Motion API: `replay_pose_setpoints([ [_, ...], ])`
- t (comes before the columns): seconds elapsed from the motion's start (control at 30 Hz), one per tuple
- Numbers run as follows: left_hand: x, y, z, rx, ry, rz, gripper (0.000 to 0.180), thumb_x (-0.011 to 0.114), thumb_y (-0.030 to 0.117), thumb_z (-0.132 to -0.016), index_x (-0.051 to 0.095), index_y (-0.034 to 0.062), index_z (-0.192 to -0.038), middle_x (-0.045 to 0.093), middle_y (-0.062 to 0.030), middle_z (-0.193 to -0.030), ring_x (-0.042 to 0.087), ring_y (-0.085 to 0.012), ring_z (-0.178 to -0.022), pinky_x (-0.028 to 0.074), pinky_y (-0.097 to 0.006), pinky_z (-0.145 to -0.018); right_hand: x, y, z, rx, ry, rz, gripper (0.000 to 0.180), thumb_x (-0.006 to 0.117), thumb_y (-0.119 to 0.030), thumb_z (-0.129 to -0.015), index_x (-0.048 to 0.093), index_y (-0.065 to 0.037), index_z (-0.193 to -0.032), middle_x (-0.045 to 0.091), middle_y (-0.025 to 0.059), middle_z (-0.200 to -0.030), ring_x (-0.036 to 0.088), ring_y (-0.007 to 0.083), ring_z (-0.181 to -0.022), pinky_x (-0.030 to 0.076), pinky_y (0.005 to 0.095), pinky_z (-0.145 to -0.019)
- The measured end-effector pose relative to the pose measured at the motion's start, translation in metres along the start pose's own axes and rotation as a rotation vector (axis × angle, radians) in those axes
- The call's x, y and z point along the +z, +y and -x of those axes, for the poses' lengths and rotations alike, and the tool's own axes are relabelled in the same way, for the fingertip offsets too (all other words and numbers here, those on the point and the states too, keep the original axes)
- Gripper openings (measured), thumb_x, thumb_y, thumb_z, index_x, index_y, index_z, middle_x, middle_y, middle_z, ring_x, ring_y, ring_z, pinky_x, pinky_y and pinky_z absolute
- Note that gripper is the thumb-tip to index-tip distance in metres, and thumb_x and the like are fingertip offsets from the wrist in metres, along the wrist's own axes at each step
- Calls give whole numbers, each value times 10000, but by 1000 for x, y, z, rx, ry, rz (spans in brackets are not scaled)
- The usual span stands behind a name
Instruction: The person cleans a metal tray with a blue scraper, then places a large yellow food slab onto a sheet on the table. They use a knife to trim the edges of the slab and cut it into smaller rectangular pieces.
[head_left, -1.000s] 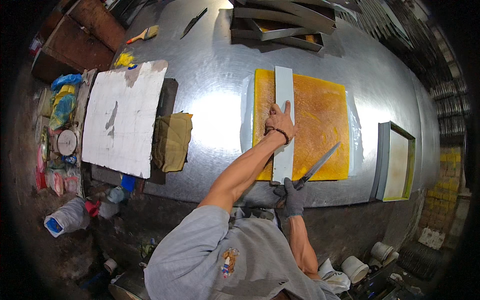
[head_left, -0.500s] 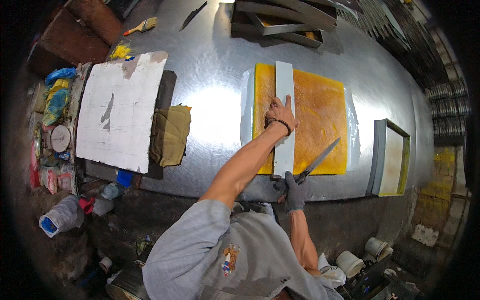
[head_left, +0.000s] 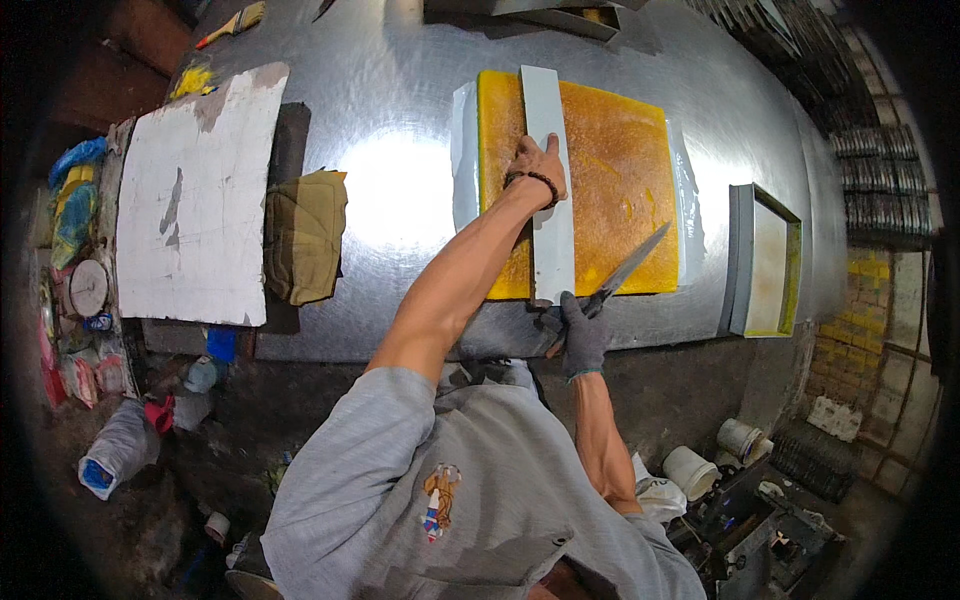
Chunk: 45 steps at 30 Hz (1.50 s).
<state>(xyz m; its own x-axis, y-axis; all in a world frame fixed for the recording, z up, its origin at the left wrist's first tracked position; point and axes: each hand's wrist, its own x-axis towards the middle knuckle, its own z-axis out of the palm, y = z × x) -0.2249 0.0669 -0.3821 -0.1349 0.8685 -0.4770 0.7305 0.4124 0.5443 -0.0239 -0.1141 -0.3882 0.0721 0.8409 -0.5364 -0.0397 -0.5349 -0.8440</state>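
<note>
A thick orange-yellow slab (head_left: 620, 180) lies on a clear plastic sheet on the steel table (head_left: 400, 80). A long pale flat strip (head_left: 548, 210) runs across the slab from far edge to near edge. My left hand (head_left: 538, 165), with a dark bracelet on the wrist, presses flat on this strip about midway. My right hand (head_left: 580, 335), in a grey glove, grips a knife (head_left: 628, 268) at the table's near edge. Its blade points up and to the right over the slab's near right part.
A worn white board (head_left: 195, 195) and a folded olive cloth (head_left: 305, 235) lie on the table's left. A shallow metal tray (head_left: 765, 262) with a yellow rim stands at the right. Metal trays sit at the far edge. Bags, tubs and clutter cover the floor.
The view has drawn closer and shifted slightly. My left hand stays pressed on the strip and my right hand keeps the knife at the slab's near edge.
</note>
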Motion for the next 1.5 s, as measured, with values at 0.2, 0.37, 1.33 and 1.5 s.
replay_pose_setpoints([
  [0.2, 1, 4, 1, 2, 23, 28, 1040, 792, 146, -748, 194, 130, -1598, 270, -262, -1433, 451, -467, -1303, 491, -521, -1033, 1, -8, 4, 57, 40, 22, 267, 723, -110, -897, 588, 70, -1040, 698, 170, -909, 709, 261, -682, 608, 379, -593],
  [0.37, -1, 1, 3, 14, 23, 29, 1015, 768, 122, -754, 200, 116, -1595, 270, -281, -1435, 438, -484, -1313, 495, -517, -1034, -3, 1, -4, 73, 18, 58, 286, 728, -126, -900, 582, 67, -1052, 699, 172, -902, 716, 264, -696, 617, 374, -606],
  [1.33, 0, 0, 0, 63, 21, -96, 1106, 858, 312, -754, 164, 116, -1593, 252, -462, -1434, 513, -579, -1219, 499, -519, -1024, -37, -69, -45, -295, -137, 677, 447, 619, -189, -960, 521, 6, -1351, 577, 23, -762, 548, 96, -612, 461, 284, -540],
  [1.5, -3, -1, 2, 67, 3, -93, 1141, 864, 332, -748, 137, 107, -1598, 130, -523, -1464, 454, -615, -1260, 457, -516, -1067, 32, -143, -63, -171, -212, 694, 529, 568, -182, -967, 443, -6, -1450, 655, 158, -927, 672, 215, -766, 544, 371, -679],
])
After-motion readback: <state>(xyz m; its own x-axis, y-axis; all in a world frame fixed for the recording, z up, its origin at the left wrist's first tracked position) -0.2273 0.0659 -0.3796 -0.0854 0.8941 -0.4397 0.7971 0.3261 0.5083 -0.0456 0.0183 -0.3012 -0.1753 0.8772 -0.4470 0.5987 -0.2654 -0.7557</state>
